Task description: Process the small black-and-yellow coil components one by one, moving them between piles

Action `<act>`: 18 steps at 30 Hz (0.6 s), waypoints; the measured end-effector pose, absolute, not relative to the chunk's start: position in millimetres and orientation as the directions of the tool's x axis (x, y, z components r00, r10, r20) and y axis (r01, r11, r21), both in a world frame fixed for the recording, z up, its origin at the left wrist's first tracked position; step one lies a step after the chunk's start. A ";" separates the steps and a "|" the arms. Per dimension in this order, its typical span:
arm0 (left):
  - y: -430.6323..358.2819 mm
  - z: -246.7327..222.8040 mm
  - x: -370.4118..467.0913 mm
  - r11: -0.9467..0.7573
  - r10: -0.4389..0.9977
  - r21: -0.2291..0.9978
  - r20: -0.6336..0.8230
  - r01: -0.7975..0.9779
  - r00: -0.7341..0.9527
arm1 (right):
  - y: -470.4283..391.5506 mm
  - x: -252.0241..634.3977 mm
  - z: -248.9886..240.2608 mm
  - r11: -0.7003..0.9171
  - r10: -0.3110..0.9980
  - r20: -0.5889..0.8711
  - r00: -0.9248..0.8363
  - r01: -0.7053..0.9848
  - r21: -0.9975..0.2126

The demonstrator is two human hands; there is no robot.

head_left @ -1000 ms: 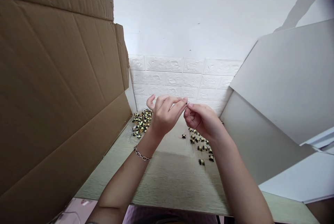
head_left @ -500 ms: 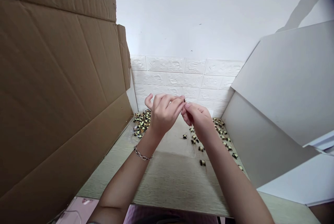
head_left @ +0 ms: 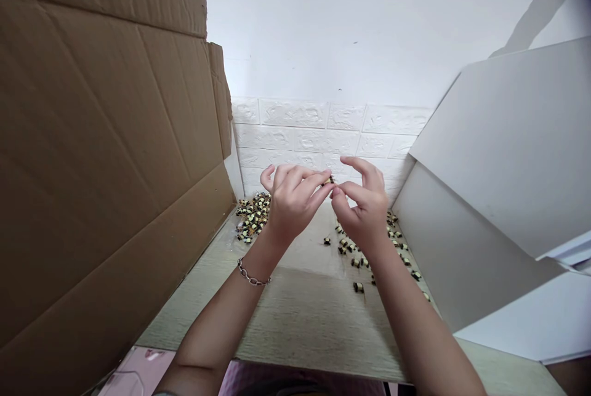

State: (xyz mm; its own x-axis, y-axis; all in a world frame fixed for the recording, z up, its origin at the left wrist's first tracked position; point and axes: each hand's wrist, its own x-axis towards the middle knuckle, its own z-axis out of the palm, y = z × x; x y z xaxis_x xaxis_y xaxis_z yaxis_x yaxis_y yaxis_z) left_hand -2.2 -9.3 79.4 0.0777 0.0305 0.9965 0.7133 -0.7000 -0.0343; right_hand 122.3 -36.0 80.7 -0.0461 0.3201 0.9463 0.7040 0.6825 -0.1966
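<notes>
My left hand pinches a small black-and-yellow coil between thumb and fingertips, above the table. Beside it, my right hand has thumb and index fingertips pressed together at the coil's lower right edge, with another finger raised. Whatever lies between those right fingertips is too small to make out. Several similar coils are heaped behind my left wrist. More loose coils lie scattered around my right forearm, and a single coil sits between my two arms.
A tall brown cardboard sheet stands along the left side. White panels close off the right. A white brick-patterned wall rises behind the pale wooden table.
My right hand has turned and opened out its upper finger, and its pinch has shifted slightly right and down. My left hand has moved a little right, still holding the coil.
</notes>
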 end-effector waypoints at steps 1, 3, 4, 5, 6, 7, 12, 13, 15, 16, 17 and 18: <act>-9.4 79.2 -2.2 -0.703 0.034 -0.035 0.996 0.710 0.082 | -35.4 123.7 80.8 0.710 0.338 0.939 -0.067 0.673 -0.207; -9.3 78.6 -2.2 -0.712 0.051 -0.028 0.995 0.702 0.091 | -34.4 125.8 80.9 0.757 0.394 0.914 -0.100 0.600 -0.261; -9.3 78.2 -2.1 -0.716 0.063 -0.019 0.994 0.698 0.092 | -34.0 126.5 81.1 0.774 0.423 0.900 -0.109 0.561 -0.295; -9.2 77.9 -2.0 -0.720 0.076 -0.009 0.993 0.694 0.091 | -33.6 127.1 81.4 0.787 0.448 0.887 -0.111 0.521 -0.332; -9.2 77.6 -1.9 -0.724 0.091 0.003 0.992 0.690 0.091 | -33.3 127.6 81.8 0.795 0.472 0.875 -0.109 0.480 -0.370; -9.2 77.6 -1.7 -0.729 0.106 0.015 0.990 0.684 0.091 | -33.1 128.2 82.2 0.801 0.495 0.863 -0.101 0.439 -0.408; -10.7 79.7 -0.7 -0.770 0.171 0.079 0.982 0.633 0.084 | -29.7 131.8 82.8 0.776 0.614 0.785 -0.086 0.249 -0.580; -11.3 80.4 -0.7 -0.779 0.183 0.091 0.979 0.621 0.086 | -28.4 132.4 82.4 0.763 0.637 0.765 -0.089 0.207 -0.612; -12.4 81.6 -0.9 -0.796 0.208 0.111 0.973 0.595 0.096 | -25.6 133.2 81.4 0.727 0.686 0.721 -0.097 0.112 -0.677; -13.0 82.0 -1.1 -0.804 0.220 0.119 0.970 0.583 0.105 | -24.4 133.4 81.0 0.705 0.708 0.698 -0.103 0.066 -0.706; -13.4 82.5 -1.4 -0.812 0.231 0.128 0.966 0.570 0.112 | -23.3 133.5 80.7 0.683 0.727 0.677 -0.113 0.024 -0.730; -13.8 82.8 -1.7 -0.820 0.241 0.137 0.963 0.556 0.118 | -22.5 133.5 80.6 0.661 0.744 0.657 -0.125 -0.012 -0.750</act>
